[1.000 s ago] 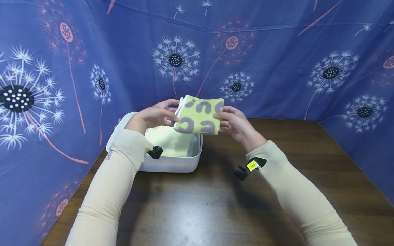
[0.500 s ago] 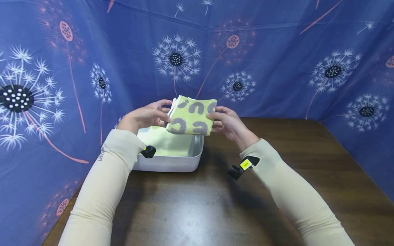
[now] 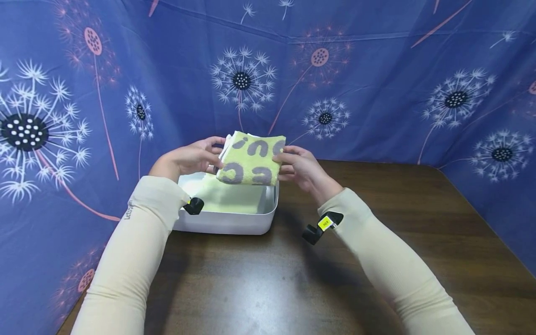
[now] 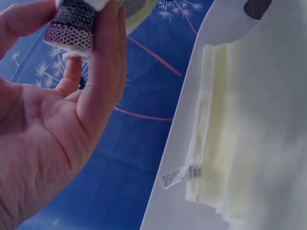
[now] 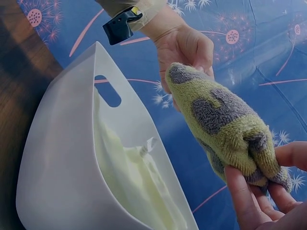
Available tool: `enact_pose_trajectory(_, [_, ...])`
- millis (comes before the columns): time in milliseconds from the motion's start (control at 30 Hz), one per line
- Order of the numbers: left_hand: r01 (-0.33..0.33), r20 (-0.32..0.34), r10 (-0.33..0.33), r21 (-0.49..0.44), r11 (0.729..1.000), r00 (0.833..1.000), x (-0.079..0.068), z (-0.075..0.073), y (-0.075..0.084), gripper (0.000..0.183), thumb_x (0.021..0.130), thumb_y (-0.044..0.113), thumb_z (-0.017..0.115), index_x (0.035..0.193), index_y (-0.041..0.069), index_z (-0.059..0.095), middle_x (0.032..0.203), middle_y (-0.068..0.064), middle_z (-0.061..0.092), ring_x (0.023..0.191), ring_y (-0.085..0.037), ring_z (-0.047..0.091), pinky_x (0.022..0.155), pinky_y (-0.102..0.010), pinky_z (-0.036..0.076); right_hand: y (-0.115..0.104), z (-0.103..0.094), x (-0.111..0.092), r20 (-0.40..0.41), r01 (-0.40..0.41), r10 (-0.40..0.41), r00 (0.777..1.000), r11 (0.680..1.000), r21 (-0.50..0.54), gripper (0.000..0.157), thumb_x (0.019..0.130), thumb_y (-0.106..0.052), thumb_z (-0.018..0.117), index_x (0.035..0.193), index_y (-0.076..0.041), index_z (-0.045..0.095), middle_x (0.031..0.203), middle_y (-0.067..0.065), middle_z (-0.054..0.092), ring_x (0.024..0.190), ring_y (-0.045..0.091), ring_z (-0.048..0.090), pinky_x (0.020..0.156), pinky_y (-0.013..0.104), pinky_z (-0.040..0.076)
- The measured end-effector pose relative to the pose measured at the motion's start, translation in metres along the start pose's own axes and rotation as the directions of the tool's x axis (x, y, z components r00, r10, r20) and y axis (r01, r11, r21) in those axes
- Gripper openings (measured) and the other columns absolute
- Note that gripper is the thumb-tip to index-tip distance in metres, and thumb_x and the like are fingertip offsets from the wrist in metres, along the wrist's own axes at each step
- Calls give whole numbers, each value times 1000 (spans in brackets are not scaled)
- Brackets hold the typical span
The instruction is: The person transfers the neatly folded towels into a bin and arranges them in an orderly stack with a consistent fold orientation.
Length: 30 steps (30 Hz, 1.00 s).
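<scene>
A folded yellow-green towel [image 3: 251, 160] with grey curved marks is held up over a white bin. My left hand [image 3: 188, 158] pinches its left edge, thumb in front and fingers behind. On the right side my right hand [image 3: 305, 170] grips the other edge the same way. The right wrist view shows the thick terry folds of the towel [image 5: 220, 110] between both hands. In the left wrist view a dark woven strip [image 4: 72, 26] shows at the towel's edge by the left fingers.
The white bin [image 3: 226, 223] stands on the brown wooden table [image 3: 259, 279], partly behind the left hand. Inside lies a pale yellow cloth [image 3: 226, 197] with a white tag [image 4: 172, 178]. A blue dandelion-print curtain [image 3: 167, 70] hangs behind and at the sides.
Both hands have moved left with the towel, carrying it further over the bin. The grip on the towel looks the same.
</scene>
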State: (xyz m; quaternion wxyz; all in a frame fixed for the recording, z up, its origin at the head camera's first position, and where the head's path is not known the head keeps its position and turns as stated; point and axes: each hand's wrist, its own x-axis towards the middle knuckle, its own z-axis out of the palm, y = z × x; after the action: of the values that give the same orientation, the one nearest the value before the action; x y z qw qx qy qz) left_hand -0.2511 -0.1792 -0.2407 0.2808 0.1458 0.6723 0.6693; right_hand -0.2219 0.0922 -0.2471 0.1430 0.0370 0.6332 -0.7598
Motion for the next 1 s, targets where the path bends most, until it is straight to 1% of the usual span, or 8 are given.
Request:
enact_pose_trajectory(100, [-2,-1,2,10,1000,1000,-3,-3,-1,74,78,-17,46,141,5,13,130,-22,37,87,-22,59,73,-34,52,0,3,1,2,-5,5,1000,1000,-13,49,85,-3,62,129,-7,41,99,9,59,70,19,64,61,31,55])
enact_pose_trajectory(300, [-6,-4,6,6,1000,1000,-10,-6,-1,74,78,-17,47,141,5,13,131,-21,35,88,-22,59,75,-37,52,-1,8,3,20,-18,18,1000,1000,-10,44,86,-2,61,126,-6,44,99,9,59,72,19,63,61,31,55])
enact_pose_trajectory(400, [0,-21,0,10,1000,1000,-13,-8,-1,75,78,-17,47,141,6,14,132,-21,35,89,-22,58,74,-35,53,-1,11,3,27,-26,26,999,1000,-14,44,86,-3,62,126,-6,45,100,9,59,73,19,64,65,33,55])
enact_pose_trajectory(500, [5,-33,-5,17,1000,999,-16,-10,-1,76,77,-17,47,141,7,14,133,-21,34,89,-22,58,73,-34,52,-1,15,5,28,-35,35,999,999,-18,48,86,-4,62,130,-7,43,103,9,59,75,19,64,70,35,55])
enact_pose_trajectory(600, [8,-40,-7,25,1000,999,-19,-14,-1,76,77,-17,47,141,6,13,135,-22,32,90,-22,58,75,-35,52,-1,18,7,31,-41,41,999,999,-23,51,86,-4,62,132,-7,42,107,10,57,78,21,63,75,37,54])
enact_pose_trajectory(700, [13,-55,-12,24,1000,998,-21,-16,-1,77,77,-17,47,141,7,13,136,-22,30,90,-22,59,77,-36,52,0,21,9,30,-45,46,999,998,-34,52,86,-4,62,134,-7,42,109,11,57,82,23,62,77,38,53])
enact_pose_trajectory(800, [21,-74,-19,23,1000,997,-23,-17,-1,77,77,-17,47,142,7,14,137,-22,30,89,-22,59,77,-36,52,1,24,11,30,-49,51,998,998,-38,53,86,-4,62,135,-8,42,111,11,56,86,24,60,76,36,53])
enact_pose_trajectory(1000, [19,-79,-17,29,999,997,-26,-18,-2,78,77,-16,47,142,5,11,139,-25,27,89,-21,59,77,-36,52,3,27,15,21,-60,61,998,997,-47,54,86,-4,63,135,-8,42,115,12,56,90,26,61,72,33,54])
